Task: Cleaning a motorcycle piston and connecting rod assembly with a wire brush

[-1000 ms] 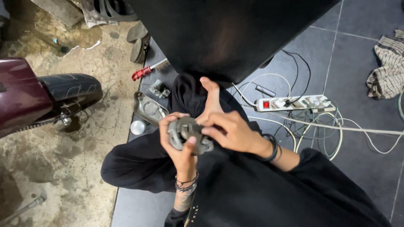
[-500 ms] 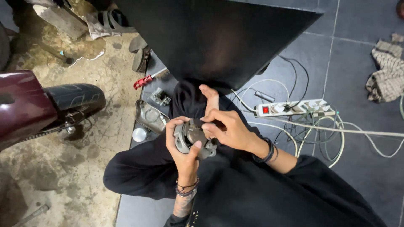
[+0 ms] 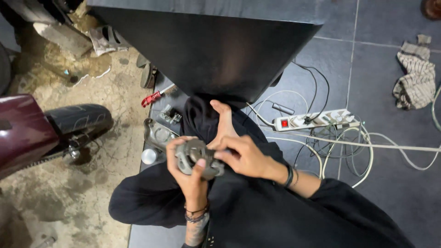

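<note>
My left hand [image 3: 186, 172] grips a round grey metal machine part [image 3: 197, 158] from below, thumb across its front. My right hand [image 3: 243, 156] comes in from the right, its fingertips pinching the part's right edge. Both hands hover over my lap, which is covered in black clothing [image 3: 257, 211]. My bare foot [image 3: 225, 121] sticks out just beyond the part. Beaded bracelets circle my left wrist and a dark band my right.
A big black panel [image 3: 206, 46] fills the top centre. A white power strip [image 3: 314, 120] with tangled white cables lies right. A striped rag [image 3: 415, 80] is far right. A red-handled tool [image 3: 154, 97], small metal parts [image 3: 158, 133] and a motorbike's rear wheel [image 3: 78, 120] sit left.
The view has shifted a little. My hands have turned the metal part slightly and hold it somewhat lower over my lap; both still grip it.
</note>
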